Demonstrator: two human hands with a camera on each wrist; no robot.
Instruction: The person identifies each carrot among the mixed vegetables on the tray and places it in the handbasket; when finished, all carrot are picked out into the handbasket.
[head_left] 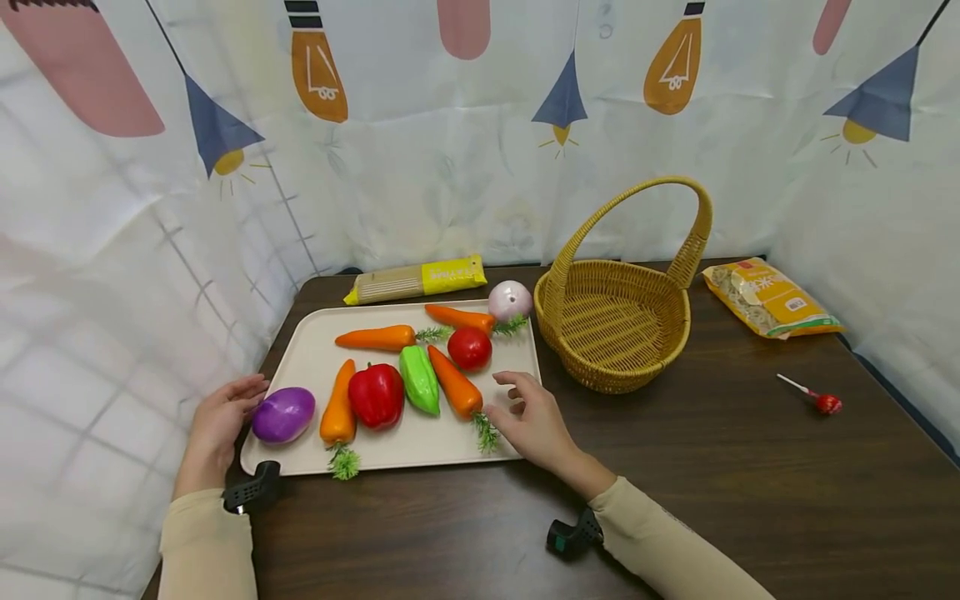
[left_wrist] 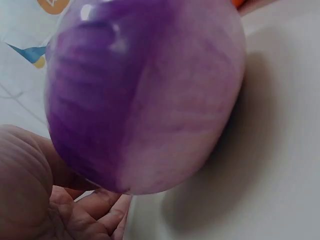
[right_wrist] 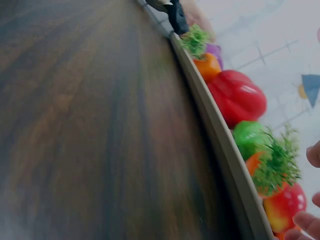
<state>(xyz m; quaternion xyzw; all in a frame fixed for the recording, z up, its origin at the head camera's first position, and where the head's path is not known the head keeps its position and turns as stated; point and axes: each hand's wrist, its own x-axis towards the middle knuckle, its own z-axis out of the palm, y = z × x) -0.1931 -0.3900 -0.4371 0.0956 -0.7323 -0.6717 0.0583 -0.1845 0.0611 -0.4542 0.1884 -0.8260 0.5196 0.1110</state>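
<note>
A purple eggplant-like vegetable [head_left: 283, 415] lies at the tray's left end, and my left hand [head_left: 217, 425] is beside it with relaxed fingers at the tray's left edge. In the left wrist view the purple vegetable [left_wrist: 145, 95] hides part of the fingers [left_wrist: 95, 210]; contact cannot be told. My right hand [head_left: 536, 421] hovers over the right part of the cream tray [head_left: 300, 462], fingers slightly bent and holding nothing. Near it are a carrot [head_left: 455, 383] and a tomato [head_left: 470, 348]. A red pepper [head_left: 377, 397] and green pepper [head_left: 419, 380] lie mid-tray.
More carrots [head_left: 375, 337] and a pale round onion [head_left: 510, 301] are on the tray. Behind it lies a noodle packet [head_left: 416, 280]. To the right stand a wicker basket [head_left: 615, 325], a yellow food bag [head_left: 772, 297] and a red lollipop [head_left: 828, 404] on the dark table [head_left: 420, 533].
</note>
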